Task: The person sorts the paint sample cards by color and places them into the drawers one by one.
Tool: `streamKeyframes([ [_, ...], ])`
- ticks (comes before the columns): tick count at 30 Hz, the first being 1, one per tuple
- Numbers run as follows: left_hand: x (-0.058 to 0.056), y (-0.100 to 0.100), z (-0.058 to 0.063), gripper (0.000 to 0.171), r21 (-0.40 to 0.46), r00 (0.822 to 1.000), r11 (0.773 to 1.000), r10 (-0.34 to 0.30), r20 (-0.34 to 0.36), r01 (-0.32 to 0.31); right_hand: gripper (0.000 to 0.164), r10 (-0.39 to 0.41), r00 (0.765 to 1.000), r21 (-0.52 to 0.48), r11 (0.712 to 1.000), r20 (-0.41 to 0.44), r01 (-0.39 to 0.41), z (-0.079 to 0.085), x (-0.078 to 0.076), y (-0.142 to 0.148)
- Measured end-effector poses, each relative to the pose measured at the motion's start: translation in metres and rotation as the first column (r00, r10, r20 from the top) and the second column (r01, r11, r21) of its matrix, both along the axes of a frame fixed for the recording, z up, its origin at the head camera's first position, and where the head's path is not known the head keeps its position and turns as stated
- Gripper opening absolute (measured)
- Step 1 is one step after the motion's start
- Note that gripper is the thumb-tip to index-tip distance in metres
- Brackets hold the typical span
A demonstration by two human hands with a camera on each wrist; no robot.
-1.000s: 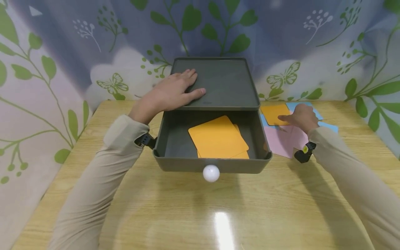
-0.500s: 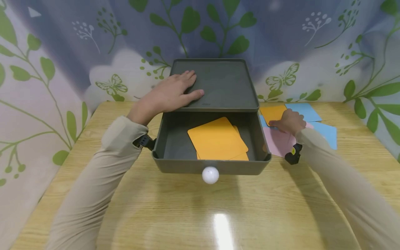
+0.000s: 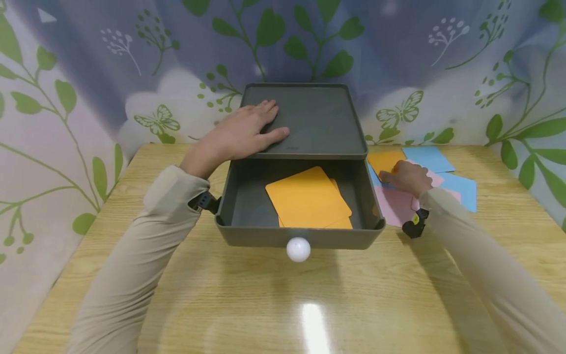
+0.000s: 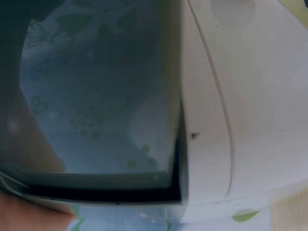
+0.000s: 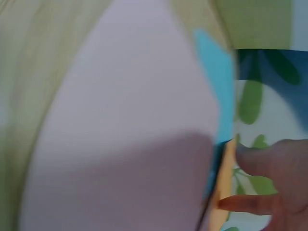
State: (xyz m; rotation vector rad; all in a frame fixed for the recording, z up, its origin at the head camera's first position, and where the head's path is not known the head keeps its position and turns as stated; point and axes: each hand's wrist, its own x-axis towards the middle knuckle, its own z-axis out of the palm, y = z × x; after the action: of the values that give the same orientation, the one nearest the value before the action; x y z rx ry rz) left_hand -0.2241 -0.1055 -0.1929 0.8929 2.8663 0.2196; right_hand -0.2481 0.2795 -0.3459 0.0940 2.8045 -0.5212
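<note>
My left hand lies flat on the top of a dark grey box, thumb stretched to the right. The box's drawer stands pulled out, a round white knob on its front. Inside the drawer lie overlapping orange cards. To the right of the box, my right hand pinches an orange card, thumb toward its near edge. In the right wrist view, thumb and finger meet at the edge of the orange card, over a pink card. Fingers partly hide the card.
Blue cards and pink cards lie spread and overlapping on the wooden table around my right hand. A leaf-patterned curtain hangs behind the box and down the left side.
My right hand has moved left and slightly down onto the orange card, and its fingers have closed at the card's edge. The left hand, box and drawer stay put.
</note>
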Motion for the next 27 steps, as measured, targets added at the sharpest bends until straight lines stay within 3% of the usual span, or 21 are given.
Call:
streamKeyframes([
  [4,0.000,-0.002,0.001,0.071,-0.005,1.000,1.000,-0.001,-0.002,0.001,0.047,-0.072,0.991,0.010,0.997,-0.116,0.074,-0.008,-0.002,-0.004],
  [7,0.000,-0.001,0.001,0.071,0.003,1.000,1.000,0.000,-0.001,0.000,0.052,-0.093,0.985,-0.008,0.996,-0.146,0.093,-0.006,0.002,-0.002],
  [14,0.001,-0.001,0.001,0.070,0.002,1.000,1.000,-0.001,0.001,0.001,0.098,-0.070,0.996,-0.092,0.994,-0.053,0.065,0.000,0.016,0.004],
  [16,0.001,-0.001,0.001,0.071,0.003,1.000,1.000,-0.002,0.003,0.002,0.099,-0.051,0.998,-0.103,0.994,-0.022,0.049,-0.002,0.020,0.006],
  [22,0.001,-0.001,0.000,0.070,0.010,1.000,1.000,-0.004,0.011,0.004,0.082,0.005,1.000,-0.089,0.996,0.028,-0.003,-0.002,0.025,0.012],
  [27,0.001,-0.001,0.001,0.070,0.013,1.000,1.000,-0.002,0.009,0.002,0.083,-0.015,0.999,-0.090,0.996,0.036,0.018,-0.001,0.029,0.015],
])
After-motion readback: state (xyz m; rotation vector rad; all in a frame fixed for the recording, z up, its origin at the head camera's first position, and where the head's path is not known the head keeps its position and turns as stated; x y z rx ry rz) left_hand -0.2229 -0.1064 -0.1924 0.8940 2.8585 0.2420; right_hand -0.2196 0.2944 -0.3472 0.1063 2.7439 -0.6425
